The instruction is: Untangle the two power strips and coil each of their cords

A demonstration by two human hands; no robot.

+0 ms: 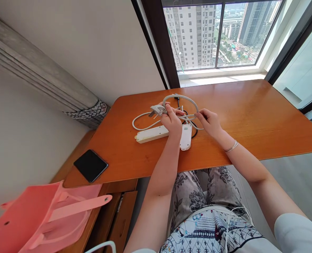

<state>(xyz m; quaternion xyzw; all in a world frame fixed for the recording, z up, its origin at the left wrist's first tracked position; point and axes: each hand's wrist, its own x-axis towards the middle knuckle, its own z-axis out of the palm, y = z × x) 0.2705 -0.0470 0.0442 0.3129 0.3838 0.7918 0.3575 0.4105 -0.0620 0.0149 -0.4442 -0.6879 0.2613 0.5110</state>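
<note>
My left hand is closed around a white power plug whose prongs point to the left. From the plug a white cable arches over to my right hand, which pinches it between thumb and fingers. More of the cable lies looped on the table behind and between my hands. Below my left hand rests a long white power strip, its right end hidden behind my wrist. A smaller white block sits just right of that wrist, and a black cord curls beside it.
The brown wooden table reaches back to the window. A black phone or small tablet lies near its front left edge. A pink bag is at lower left, above wooden drawers. A tied grey curtain hangs at left.
</note>
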